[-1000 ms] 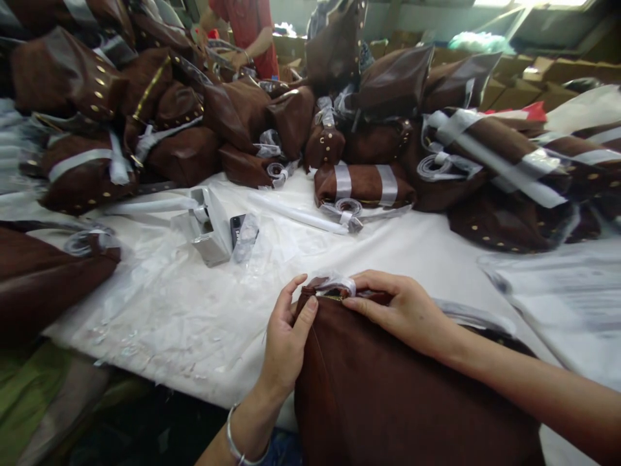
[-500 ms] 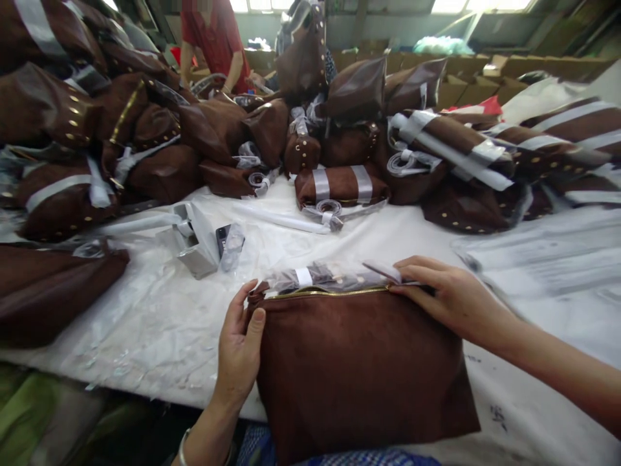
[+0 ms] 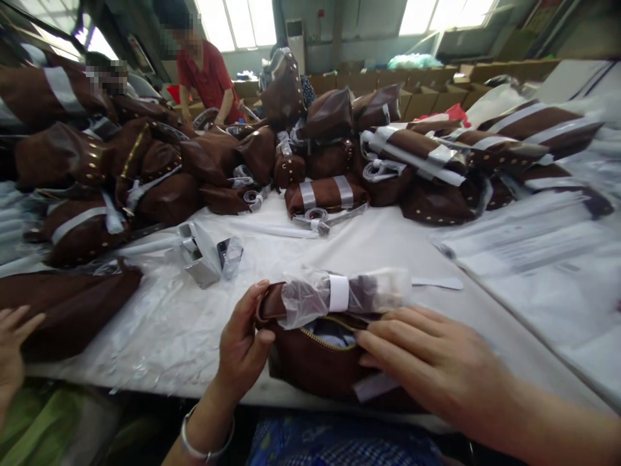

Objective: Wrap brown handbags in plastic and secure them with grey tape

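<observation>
A brown leather bag (image 3: 310,369) lies tipped toward me at the table's near edge. Its gold zipper (image 3: 324,343) gapes partway, showing a pale lining. My left hand (image 3: 242,346) is closed around the bag's left end, thumb in front and fingers behind. Over the zipper's right part, my right hand (image 3: 431,359) grips the bag's top edge; its fingertips are partly hidden. Along the far side runs a plastic-wrapped strap (image 3: 308,299) with a white paper band (image 3: 339,293). A pale strip (image 3: 376,387) hangs at the bag's front, beneath my right fingers.
Several brown studded bags (image 3: 213,155) are heaped across the back. A grey open box (image 3: 198,255) and a phone-like black item (image 3: 226,255) lie left of centre. At far left, another person's hand (image 3: 12,343) touches a brown bag (image 3: 72,304). Clear plastic sheets (image 3: 533,259) cover the right side.
The bag has tipped from facing me to showing its top, and its zipper gapes wider. My right hand has come forward over the front edge. Another person's hand has appeared at left.
</observation>
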A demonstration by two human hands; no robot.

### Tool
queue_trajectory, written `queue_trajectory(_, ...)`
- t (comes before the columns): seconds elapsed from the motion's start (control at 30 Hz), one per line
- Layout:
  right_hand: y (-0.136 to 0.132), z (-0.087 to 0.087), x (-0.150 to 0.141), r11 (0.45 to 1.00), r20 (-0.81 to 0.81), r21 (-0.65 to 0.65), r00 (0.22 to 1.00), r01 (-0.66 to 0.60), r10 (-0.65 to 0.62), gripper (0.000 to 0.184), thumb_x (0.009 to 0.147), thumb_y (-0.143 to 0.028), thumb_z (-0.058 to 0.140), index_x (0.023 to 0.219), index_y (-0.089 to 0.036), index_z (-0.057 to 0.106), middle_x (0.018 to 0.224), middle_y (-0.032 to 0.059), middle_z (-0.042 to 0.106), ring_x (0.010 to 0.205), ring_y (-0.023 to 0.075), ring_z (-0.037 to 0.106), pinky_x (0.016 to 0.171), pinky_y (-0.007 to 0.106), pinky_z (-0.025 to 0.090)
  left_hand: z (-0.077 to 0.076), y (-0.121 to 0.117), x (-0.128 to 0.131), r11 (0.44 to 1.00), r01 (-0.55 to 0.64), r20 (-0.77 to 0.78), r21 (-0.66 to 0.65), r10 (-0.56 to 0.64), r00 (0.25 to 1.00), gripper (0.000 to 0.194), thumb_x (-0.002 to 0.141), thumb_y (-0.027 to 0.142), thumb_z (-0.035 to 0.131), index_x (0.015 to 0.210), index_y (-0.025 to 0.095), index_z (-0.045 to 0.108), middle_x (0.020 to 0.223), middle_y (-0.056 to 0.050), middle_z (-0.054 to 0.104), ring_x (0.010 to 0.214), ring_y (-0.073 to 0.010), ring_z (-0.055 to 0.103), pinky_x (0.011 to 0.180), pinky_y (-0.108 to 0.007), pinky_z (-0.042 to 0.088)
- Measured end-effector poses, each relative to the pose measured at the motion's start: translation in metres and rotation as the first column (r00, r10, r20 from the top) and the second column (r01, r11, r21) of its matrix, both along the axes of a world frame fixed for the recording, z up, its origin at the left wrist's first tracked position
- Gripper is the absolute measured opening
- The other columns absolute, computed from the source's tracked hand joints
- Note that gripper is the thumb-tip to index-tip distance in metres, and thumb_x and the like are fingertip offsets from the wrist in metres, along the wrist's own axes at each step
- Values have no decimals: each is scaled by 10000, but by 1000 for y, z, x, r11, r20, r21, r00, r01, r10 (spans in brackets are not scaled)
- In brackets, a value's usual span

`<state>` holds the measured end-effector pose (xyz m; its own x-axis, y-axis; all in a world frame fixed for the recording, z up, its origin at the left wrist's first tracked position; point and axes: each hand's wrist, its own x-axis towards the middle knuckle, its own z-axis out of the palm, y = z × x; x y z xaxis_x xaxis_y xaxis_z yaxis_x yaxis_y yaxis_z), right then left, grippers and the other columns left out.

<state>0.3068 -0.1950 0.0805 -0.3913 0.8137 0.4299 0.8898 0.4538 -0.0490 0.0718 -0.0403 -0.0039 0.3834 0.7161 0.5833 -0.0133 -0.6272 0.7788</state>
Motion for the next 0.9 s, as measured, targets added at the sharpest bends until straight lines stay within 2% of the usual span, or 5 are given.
queue_trajectory(0.13, -21, -16, -19, 992, 6, -118, 999, 47, -47, 212, 972, -151, 531, 1152, -138, 643, 1102, 97, 718, 963, 233, 665, 815, 366, 568, 28, -26, -22, 957, -119, -62, 265, 140, 988, 502, 900, 262, 668, 1379, 299, 522, 1298, -76, 634, 1208, -249, 609, 1036, -424, 503)
queue_trajectory(0.27, -26, -24, -33, 968, 67, -185, 985, 171, -161, 403, 934, -94, 552, 1336, -90, 535, 1247, 144, 659, 1107, 271, 610, 921, 412, 537, 59, -48, -28, 805, 191, -358, 562, 29, 933, 516, 819, 49, 678, 1281, 264, 598, 1131, -30, 723, 1059, -187, 673, 978, -322, 534)
queue_trajectory(0.43, -11, -19, -46, 931, 156, -264, 964, 252, -217, 367, 912, -197, 644, 1263, -98, 599, 1046, 120, 681, 927, 279, 615, 817, 438, 550, 73, -31, -4, 730, 460, -705, 506, 43, 708, 338, 934, 42, 439, 1172, 187, 630, 1202, -73, 700, 1127, -205, 642, 1076, -398, 448)
queue_trajectory(0.63, -5, -8, -55, 916, 193, -302, 958, 265, -214, 188, 916, -68, 554, 1025, -123, 697, 1054, 133, 703, 947, 268, 636, 841, 411, 547, 86, -21, 10, 684, 595, -906, 422, 298, 300, 189, 917, 61, 487, 993, 126, 648, 924, -103, 686, 837, -249, 643, 785, -394, 520)
queue_trajectory(0.9, -5, -8, -55, 926, 178, -296, 966, 236, -190, 244, 905, -38, 519, 1048, -116, 701, 1145, 139, 695, 1034, 268, 628, 883, 398, 552, 93, -17, 22, 715, 628, -948, 309, 181, 260, 295, 897, 10, 442, 1047, 150, 654, 968, -87, 710, 907, -207, 667, 836, -325, 518)
